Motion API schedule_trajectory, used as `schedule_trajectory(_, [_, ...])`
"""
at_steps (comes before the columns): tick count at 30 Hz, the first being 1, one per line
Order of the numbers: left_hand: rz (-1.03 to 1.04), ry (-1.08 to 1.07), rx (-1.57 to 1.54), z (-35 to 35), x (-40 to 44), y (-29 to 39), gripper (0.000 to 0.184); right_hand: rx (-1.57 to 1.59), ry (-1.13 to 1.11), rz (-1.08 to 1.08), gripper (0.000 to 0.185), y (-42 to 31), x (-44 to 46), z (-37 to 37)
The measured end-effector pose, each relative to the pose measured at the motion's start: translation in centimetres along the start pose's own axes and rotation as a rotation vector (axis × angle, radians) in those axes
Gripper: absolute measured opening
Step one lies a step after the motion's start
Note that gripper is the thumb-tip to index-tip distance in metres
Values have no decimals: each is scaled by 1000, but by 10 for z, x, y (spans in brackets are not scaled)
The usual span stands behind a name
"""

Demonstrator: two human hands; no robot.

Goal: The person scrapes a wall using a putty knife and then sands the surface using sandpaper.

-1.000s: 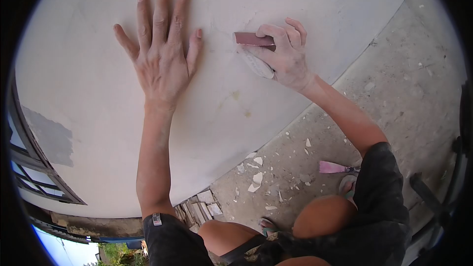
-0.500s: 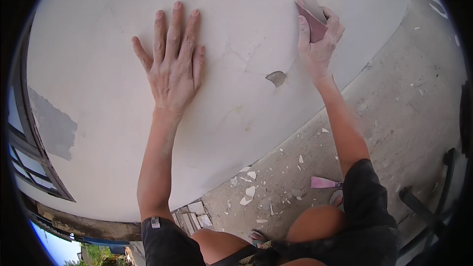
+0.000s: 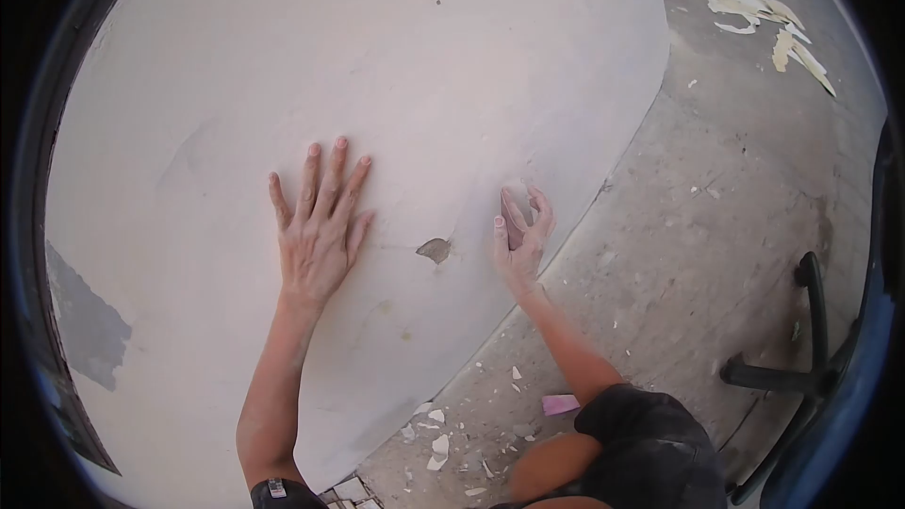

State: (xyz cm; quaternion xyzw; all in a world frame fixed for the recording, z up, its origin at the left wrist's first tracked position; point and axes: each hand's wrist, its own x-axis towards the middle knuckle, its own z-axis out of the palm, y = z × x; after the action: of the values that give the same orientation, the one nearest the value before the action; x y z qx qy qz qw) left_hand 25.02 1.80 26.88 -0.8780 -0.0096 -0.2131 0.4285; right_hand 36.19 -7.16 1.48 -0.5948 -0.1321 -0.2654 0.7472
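Observation:
My left hand (image 3: 319, 236) lies flat against the white wall (image 3: 283, 66) with its fingers spread, holding nothing. To its right, my right hand (image 3: 530, 250) is closed around a folded piece of maroon sandpaper (image 3: 513, 229), held against the wall. The fingers are bent and partly cover the sandpaper. Both hands look dusty. Between them, a chipped hole (image 3: 435, 251) shows grey material beneath the white surface, with a faint line running from it.
A bare grey patch (image 3: 87, 320) marks the wall at left, beside a dark frame (image 3: 57, 160). White flakes (image 3: 439, 451) and a pink flat-bladed tool (image 3: 560, 404) lie on the concrete floor (image 3: 716, 245). A black chair base (image 3: 773, 376) stands at right, and peeled scraps (image 3: 745, 0) lie farther off.
The camera view has shifted, putting both hands lower in the picture. My right hand has brought the sandpaper down the wall, to about level with the chipped hole. My left hand stays flat.

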Motion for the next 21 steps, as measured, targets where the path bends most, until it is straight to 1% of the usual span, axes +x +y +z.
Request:
schedule_trajectory(1, [3, -9, -8, 0, 1, 1, 59, 49, -7, 57, 38, 5, -7, -4])
schedule_trajectory(5, [33, -50, 4, -1, -2, 1, 56, -97, -19, 86, 40, 21, -32, -17])
schedule_trajectory(9, [93, -111, -10, 2, -15, 2, 57, -225, -53, 97, 46, 33, -39, -21])
schedule_trajectory(12, [158, -165, -57, 4, -24, 7, 58, -11, -101, 256, 45, 37, -38, -21])
schedule_trajectory(14, [170, -246, -67, -3, -40, 3, 60, 120, -11, 234, 41, 26, -31, -18])
schedule_trajectory(16, [177, -277, -90, -2, -49, -2, 63, 19, -74, 126, 38, 23, -23, -11])
schedule_trajectory(19, [132, -263, -63, -11, -61, -16, 66, -34, -128, 3, 39, 7, -7, 1])
schedule_trajectory(20, [113, -235, 1, -14, -65, -24, 68, -53, -147, -46, 39, 7, -6, 6])
schedule_trajectory(21, [84, -222, 38, -20, -66, -31, 65, -75, -161, -95, 39, 5, -5, 10])
